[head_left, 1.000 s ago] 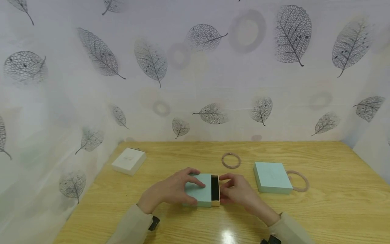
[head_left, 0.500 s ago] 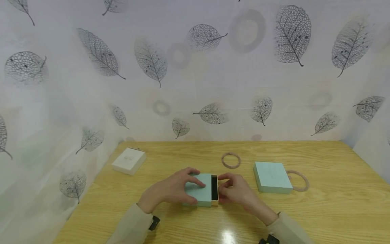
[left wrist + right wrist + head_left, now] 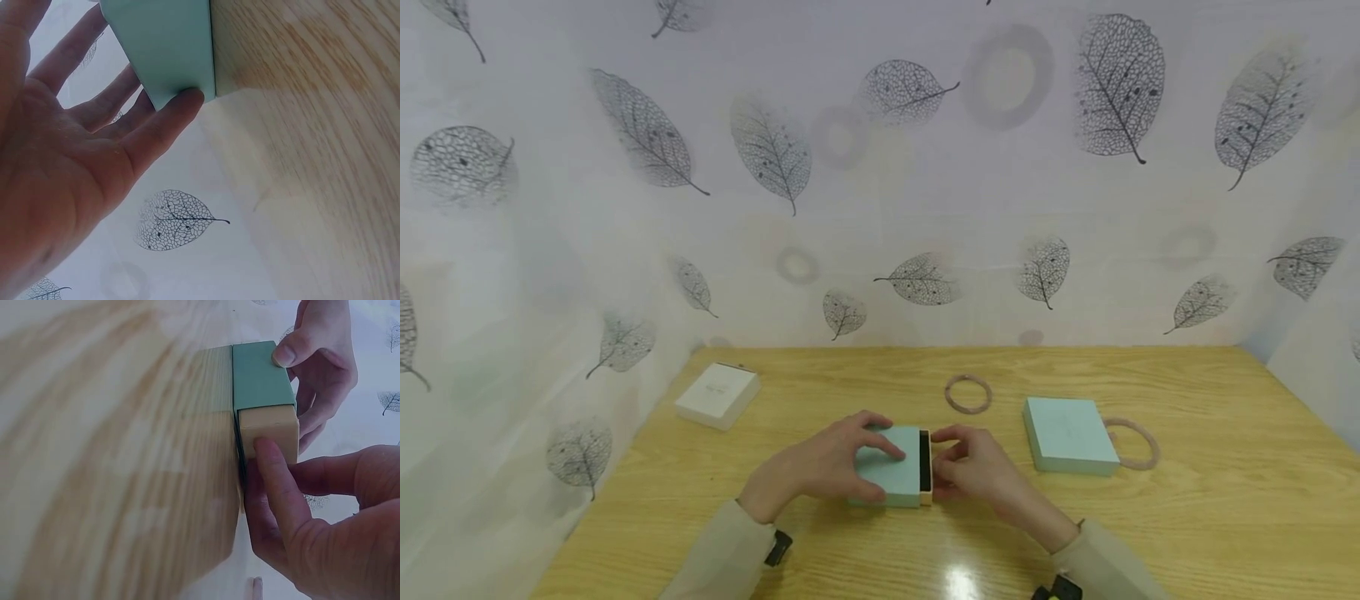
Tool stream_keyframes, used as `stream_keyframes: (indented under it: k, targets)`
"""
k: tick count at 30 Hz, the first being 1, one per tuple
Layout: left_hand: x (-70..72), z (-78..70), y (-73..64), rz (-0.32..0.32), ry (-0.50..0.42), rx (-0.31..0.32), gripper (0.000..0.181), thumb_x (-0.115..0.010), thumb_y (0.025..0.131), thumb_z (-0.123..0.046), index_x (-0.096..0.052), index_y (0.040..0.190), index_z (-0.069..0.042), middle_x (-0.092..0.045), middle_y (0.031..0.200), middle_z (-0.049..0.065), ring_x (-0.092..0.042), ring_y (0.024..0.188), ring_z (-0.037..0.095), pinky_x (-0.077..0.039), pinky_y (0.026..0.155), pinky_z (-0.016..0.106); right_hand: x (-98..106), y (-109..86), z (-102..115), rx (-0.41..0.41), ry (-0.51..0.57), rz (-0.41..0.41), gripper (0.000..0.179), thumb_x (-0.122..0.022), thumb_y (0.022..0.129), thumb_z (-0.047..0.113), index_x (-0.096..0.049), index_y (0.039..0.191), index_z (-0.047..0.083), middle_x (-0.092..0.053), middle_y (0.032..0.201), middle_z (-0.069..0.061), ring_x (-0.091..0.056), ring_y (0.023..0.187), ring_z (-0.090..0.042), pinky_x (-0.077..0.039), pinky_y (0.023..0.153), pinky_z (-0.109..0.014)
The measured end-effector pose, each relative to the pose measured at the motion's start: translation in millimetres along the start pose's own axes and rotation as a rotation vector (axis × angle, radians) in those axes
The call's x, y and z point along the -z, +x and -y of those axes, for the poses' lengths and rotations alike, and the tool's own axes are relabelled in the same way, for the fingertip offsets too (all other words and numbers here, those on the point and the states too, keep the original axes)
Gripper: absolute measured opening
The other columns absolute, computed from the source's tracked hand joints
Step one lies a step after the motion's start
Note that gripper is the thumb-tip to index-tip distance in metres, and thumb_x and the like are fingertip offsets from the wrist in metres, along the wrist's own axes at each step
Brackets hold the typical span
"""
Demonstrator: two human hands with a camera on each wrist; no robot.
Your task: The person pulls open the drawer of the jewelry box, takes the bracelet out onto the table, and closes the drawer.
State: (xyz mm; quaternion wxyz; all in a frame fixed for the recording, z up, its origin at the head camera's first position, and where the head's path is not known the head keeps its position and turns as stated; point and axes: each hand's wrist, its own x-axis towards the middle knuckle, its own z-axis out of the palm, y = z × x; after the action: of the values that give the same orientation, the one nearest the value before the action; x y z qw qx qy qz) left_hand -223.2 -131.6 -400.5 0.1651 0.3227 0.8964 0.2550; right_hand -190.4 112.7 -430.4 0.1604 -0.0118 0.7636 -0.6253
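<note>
A pale teal drawer-style gift box (image 3: 906, 487) lies on the wooden table. My left hand (image 3: 820, 462) grips its sleeve from the left, thumb on the near side and other fingers over the top and far side. From the right end juts a narrow strip of the cream inner tray (image 3: 275, 425), its inside black in the head view. My right hand (image 3: 981, 471) holds that tray end, with thumb and fingers on opposite sides of it in the right wrist view. The left wrist view shows my thumb (image 3: 181, 109) against the teal sleeve.
A second teal box (image 3: 1070, 435) sits to the right, a bangle-like ring (image 3: 1154, 448) partly behind its right edge. Another pinkish ring (image 3: 948, 393) lies behind my hands. Toward the back left is a white box (image 3: 718, 396). A leaf-print curtain (image 3: 850, 217) borders the table.
The tray has slid left into the sleeve, so its exposed strip is narrower. My right hand has moved slightly left with it, while my left hand has stayed in place.
</note>
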Motion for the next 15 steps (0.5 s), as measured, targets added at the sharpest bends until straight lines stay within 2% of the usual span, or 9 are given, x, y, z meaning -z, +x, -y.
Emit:
stream_keyframes:
  k: [15]
  targets:
    - [0.3,0.7,0.3,0.003,0.002,-0.011,0.044,-0.083,0.082,-0.033,-0.073,0.124,-0.027,-0.045,0.156,0.006,-0.044,0.143,0.033,-0.041,0.115,0.056,0.7,-2.0,2.4,0.001,0.014,0.023,0.045,-0.061,0.093,-0.006,-0.052,0.137,-0.01,-0.066,0.097,-0.017,-0.071,0.08,-0.02,-0.065,0.073,-0.038]
